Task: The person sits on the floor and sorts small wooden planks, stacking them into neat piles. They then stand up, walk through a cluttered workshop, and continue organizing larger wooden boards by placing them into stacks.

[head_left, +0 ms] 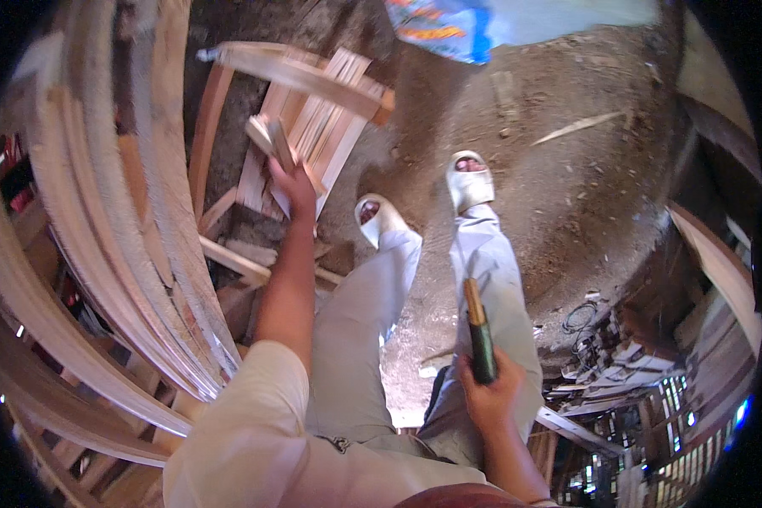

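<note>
My left hand [295, 188] reaches forward and grips a short flat piece of wood [271, 139], held over a slatted wooden chair frame [313, 102] that lies on the ground. My right hand [487, 391] is closed around a slim tool with a dark handle [481, 347] and a brownish upper end, held upright beside my right thigh. My legs in grey trousers and pale sandals [468, 179] stand on the dirt floor.
A stack of long curved wooden strips [118, 254] fills the left side. A blue printed sack [444, 25] lies at the top. Wood scraps and a coiled cable [580, 317] sit at the right, beside a curved wooden rail [720, 262].
</note>
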